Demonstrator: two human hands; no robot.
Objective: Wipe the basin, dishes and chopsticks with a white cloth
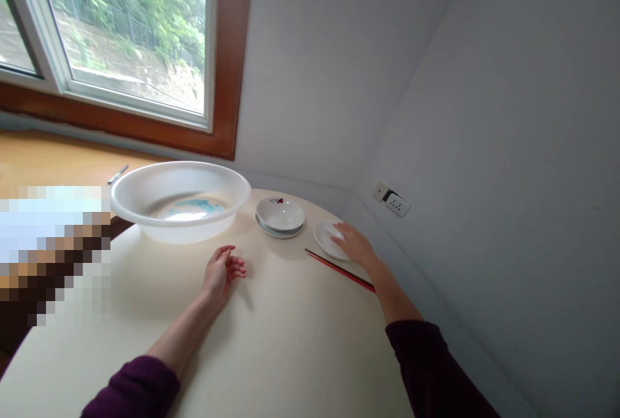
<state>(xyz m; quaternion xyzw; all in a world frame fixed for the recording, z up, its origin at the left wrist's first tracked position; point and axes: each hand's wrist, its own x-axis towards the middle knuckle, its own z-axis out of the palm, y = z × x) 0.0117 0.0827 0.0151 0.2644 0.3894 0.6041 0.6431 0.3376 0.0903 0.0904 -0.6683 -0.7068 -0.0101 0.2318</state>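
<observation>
My right hand (356,245) is over a small white plate (324,237) near the far right edge of the table, fingers spread across its right side. Motion blurs the fingertips, so I cannot tell if they touch the plate. Just in front of the plate lies a pair of chopsticks (339,269), dark and red, their near ends by my right wrist. My left hand (223,272) hovers over the table's middle, palm turned inward, fingers loosely bent and apart, holding nothing. Beyond it a white bowl (285,216) with a red motif rests on another white dish (278,233).
A large translucent plastic basin (181,221) with a blue patch on its bottom stands at the back left of the round cream table (290,340). A pen (117,174) lies on the wooden ledge (48,156) under the window. The wall bears a socket (398,203).
</observation>
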